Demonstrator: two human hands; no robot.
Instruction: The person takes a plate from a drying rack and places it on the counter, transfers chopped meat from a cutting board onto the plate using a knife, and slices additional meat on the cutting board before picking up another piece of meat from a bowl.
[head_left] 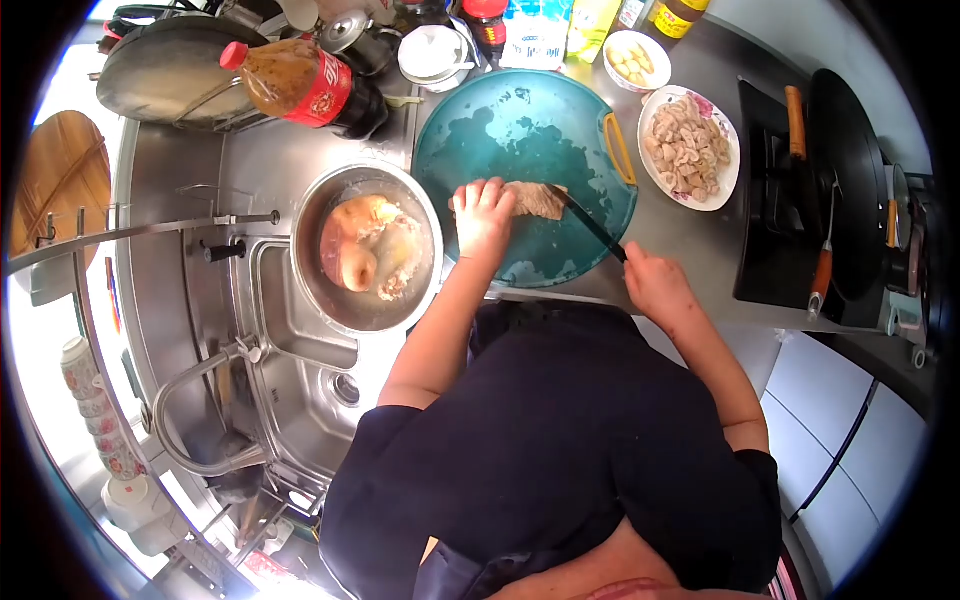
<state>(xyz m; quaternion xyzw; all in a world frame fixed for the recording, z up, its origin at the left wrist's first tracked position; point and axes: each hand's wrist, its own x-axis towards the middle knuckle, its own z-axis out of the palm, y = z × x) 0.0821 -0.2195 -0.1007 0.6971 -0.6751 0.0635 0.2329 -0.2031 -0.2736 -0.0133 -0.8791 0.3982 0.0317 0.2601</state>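
On a round teal cutting board (545,110) lies a brown piece of meat (536,200). My left hand (484,212) presses on the left end of the meat with its fingers curled over it. In my right hand (655,282) is the handle of a knife (592,222), gripped at the board's right front edge. The dark blade points up and left, its tip end at the right end of the meat. Right of the board stands a white plate (728,180) holding many cut meat pieces (686,148).
A metal bowl (303,240) with meat in water stands left of the board, beside the sink (300,400). Behind are a large bottle (320,88), a small bowl (640,40) of pale yellow pieces, and jars. A wok (845,180) and stove (765,250) are at right.
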